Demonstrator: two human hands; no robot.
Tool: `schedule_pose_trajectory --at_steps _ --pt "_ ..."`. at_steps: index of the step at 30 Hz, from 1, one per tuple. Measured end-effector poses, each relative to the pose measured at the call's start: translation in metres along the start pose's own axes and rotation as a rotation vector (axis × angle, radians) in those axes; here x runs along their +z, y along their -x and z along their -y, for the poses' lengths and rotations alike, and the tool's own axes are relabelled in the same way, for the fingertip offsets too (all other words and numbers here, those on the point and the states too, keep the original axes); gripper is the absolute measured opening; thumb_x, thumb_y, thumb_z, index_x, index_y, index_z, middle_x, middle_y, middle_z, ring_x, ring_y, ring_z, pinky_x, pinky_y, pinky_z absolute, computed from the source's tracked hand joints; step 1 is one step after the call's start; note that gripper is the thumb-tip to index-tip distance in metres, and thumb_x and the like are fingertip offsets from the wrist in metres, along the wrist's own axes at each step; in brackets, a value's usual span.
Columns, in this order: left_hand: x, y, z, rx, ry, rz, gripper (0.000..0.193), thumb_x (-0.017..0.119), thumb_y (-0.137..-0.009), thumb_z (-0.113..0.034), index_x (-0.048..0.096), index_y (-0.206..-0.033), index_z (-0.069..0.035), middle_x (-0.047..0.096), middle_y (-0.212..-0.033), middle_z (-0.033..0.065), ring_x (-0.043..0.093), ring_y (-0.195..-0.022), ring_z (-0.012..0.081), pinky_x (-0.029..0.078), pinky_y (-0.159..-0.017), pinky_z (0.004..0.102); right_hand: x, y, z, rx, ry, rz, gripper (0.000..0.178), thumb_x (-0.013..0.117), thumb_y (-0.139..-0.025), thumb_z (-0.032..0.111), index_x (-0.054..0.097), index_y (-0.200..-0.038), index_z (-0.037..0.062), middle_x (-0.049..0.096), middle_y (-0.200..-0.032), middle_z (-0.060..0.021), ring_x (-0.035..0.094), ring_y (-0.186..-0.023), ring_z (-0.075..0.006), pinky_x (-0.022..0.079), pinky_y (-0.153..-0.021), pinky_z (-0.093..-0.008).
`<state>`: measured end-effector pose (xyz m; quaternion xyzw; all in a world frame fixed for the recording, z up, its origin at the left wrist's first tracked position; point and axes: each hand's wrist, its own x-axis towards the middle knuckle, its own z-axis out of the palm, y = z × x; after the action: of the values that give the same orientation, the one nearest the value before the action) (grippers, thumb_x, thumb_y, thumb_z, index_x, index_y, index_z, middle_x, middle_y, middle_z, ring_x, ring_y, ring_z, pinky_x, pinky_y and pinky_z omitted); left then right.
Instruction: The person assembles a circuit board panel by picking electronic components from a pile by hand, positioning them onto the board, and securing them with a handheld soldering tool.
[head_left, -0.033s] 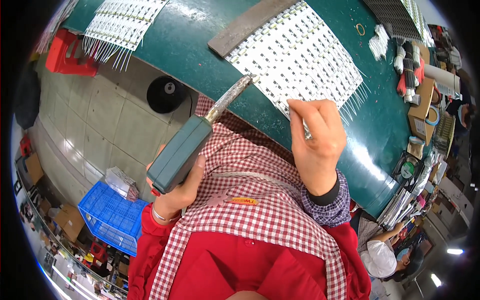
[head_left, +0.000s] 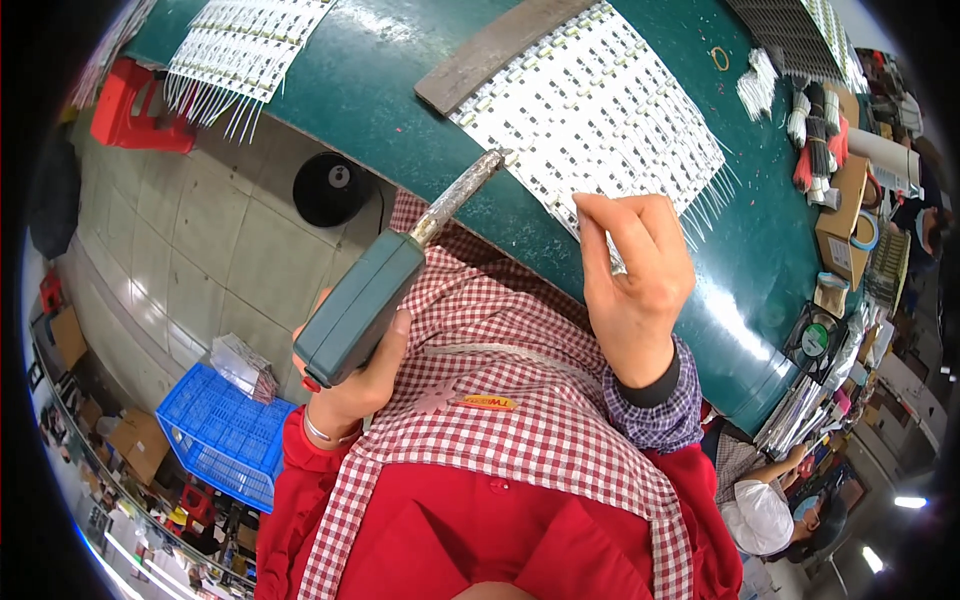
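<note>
My left hand (head_left: pixel 365 385) is wrapped round the dark green grip of a soldering gun (head_left: pixel 365 305). Its scuffed metal barrel points up and to the right, and the tip is at the near edge of a white circuit board panel (head_left: pixel 590 110). Rows of small dark and yellowish components cover the panel, with thin white wires sticking out along its right side. Over the panel's near right corner is my right hand (head_left: pixel 640 280), thumb and forefinger pinched together. Whatever lies between those fingertips is too small to make out.
A brown bar (head_left: pixel 495 55) lies along the panel's left edge on the green table (head_left: pixel 380 90). Another wired panel (head_left: pixel 245 45) overhangs the table at far left. Wire bundles (head_left: pixel 820 130) and a cardboard box (head_left: pixel 845 230) sit right. A black bin (head_left: pixel 330 190) and blue crate (head_left: pixel 220 430) stand on the floor.
My right hand has shifted very slightly, its pinched fingertips a little farther up. My left hand and the soldering gun look unmoved.
</note>
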<state>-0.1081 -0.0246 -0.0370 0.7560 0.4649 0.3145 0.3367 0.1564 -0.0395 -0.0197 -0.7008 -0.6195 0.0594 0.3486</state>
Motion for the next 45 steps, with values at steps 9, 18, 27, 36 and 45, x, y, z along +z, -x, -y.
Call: schedule_pose_trajectory --at_steps 9,18,27,36,45 --pt "0.005 -0.005 -0.005 -0.028 0.06 0.003 0.017 0.079 -0.076 0.001 0.074 -0.091 0.004 0.071 -0.083 0.0145 0.067 -0.067 0.0245 0.052 -0.056 0.0319 0.031 -0.001 -0.018 -0.007 -0.072 -0.017 0.025 0.078 -0.075 -0.007 0.074 -0.096 0.0077 0.058 -0.079 -0.0062 0.059 -0.073 -0.0241 0.048 -0.063 -0.0359" --pt "0.003 -0.007 -0.009 -0.126 0.125 0.043 0.021 0.079 -0.079 0.0 0.074 -0.098 0.006 0.072 -0.089 0.0159 0.069 -0.07 0.023 0.054 -0.06 0.0302 0.033 -0.002 -0.019 -0.038 -0.054 -0.022 0.026 0.078 -0.075 -0.006 0.074 -0.096 0.0082 0.057 -0.078 -0.0056 0.058 -0.072 -0.0232 0.048 -0.061 -0.0355" --pt "0.001 -0.007 -0.011 -0.161 0.127 0.064 0.022 0.078 -0.08 0.0 0.073 -0.1 0.006 0.072 -0.091 0.0163 0.07 -0.071 0.0234 0.055 -0.063 0.0302 0.033 -0.002 -0.018 -0.09 0.041 0.0 0.027 0.076 -0.074 -0.006 0.073 -0.098 0.007 0.057 -0.079 -0.006 0.058 -0.074 -0.0236 0.049 -0.061 -0.0354" --pt "0.001 -0.006 -0.012 -0.148 0.134 0.056 0.021 0.078 -0.08 0.001 0.073 -0.1 0.006 0.071 -0.091 0.0163 0.07 -0.072 0.0233 0.054 -0.063 0.0303 0.03 -0.004 -0.018 -0.055 -0.004 0.008 0.026 0.077 -0.078 -0.008 0.075 -0.099 0.0054 0.059 -0.079 -0.0075 0.059 -0.071 -0.0232 0.048 -0.062 -0.0335" --pt "0.004 -0.006 -0.012 -0.158 0.129 0.075 0.021 0.078 -0.078 0.003 0.073 -0.099 0.006 0.07 -0.09 0.0139 0.069 -0.07 0.0212 0.054 -0.062 0.0288 0.032 -0.002 -0.021 -0.067 -0.01 0.021 0.028 0.076 -0.076 -0.009 0.076 -0.1 0.0068 0.059 -0.079 -0.0073 0.059 -0.071 -0.0233 0.048 -0.062 -0.0336"
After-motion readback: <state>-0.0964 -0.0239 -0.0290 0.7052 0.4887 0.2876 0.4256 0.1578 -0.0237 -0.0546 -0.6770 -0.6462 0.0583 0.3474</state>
